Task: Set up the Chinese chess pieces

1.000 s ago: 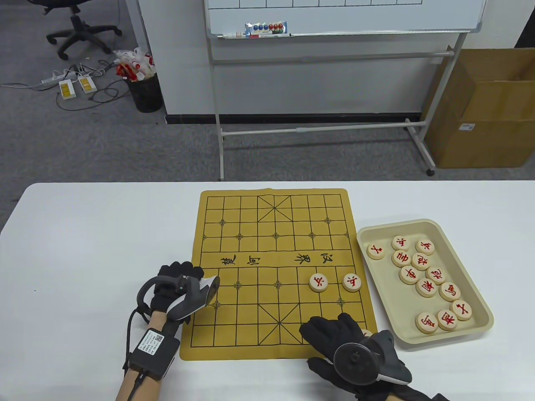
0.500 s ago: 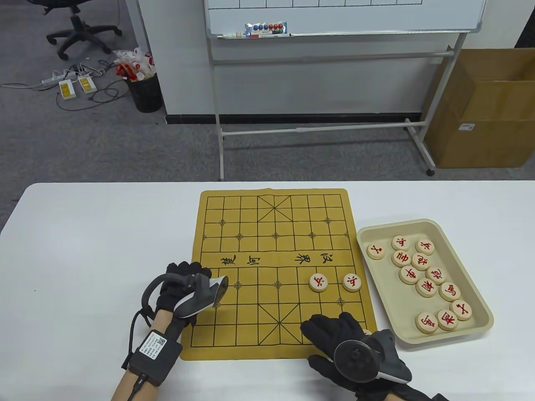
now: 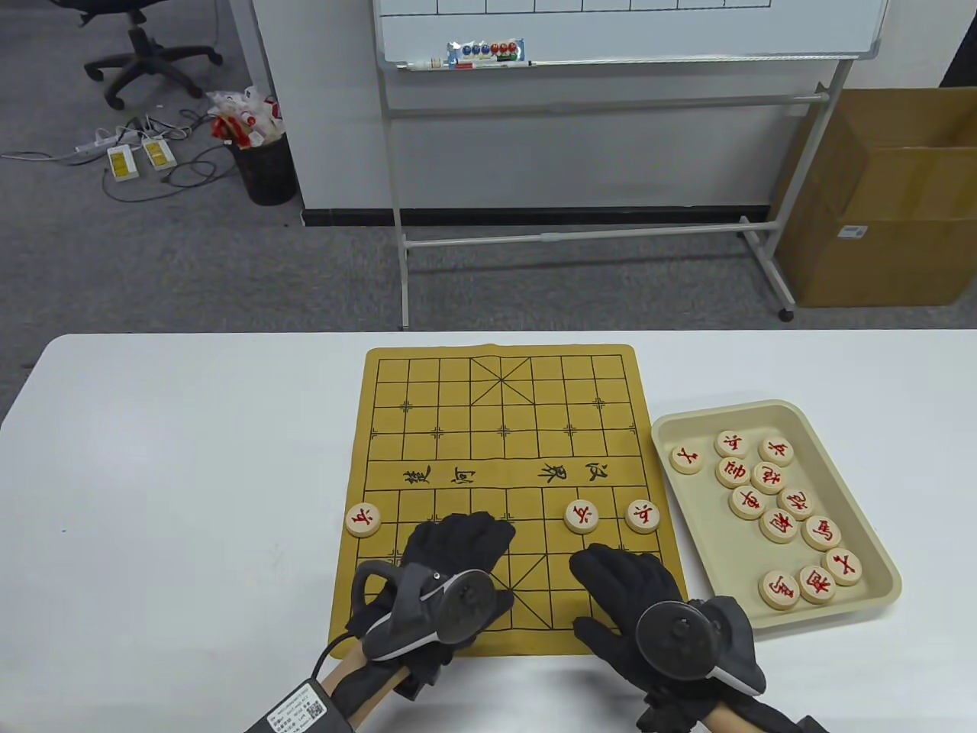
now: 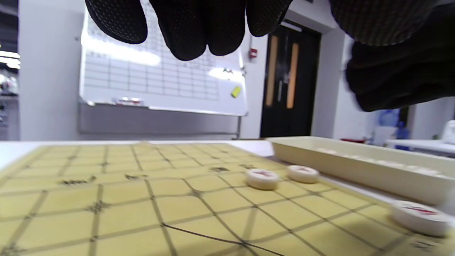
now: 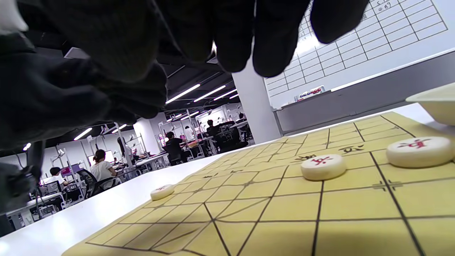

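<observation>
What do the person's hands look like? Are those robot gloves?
Both the left hand and right hand wear black fabric gloves. A grey-and-black ring-shaped tracker is strapped on each hand's back. A black box with a white label and a black cable sits on the left forearm.

Chess board (image 3: pixel 458 427): mustard yellow, black grid lines. Chess pieces (image 3: pixel 580 517): pale wood, red characters. Tray (image 3: pixel 878 550): cream. Gloves (image 3: pixel 458 546): black. Table (image 3: pixel 191 458): white.

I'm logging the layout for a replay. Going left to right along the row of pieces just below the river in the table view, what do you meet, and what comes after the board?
Piece on the board's left edge → second piece → third piece → tray of pieces.
</observation>
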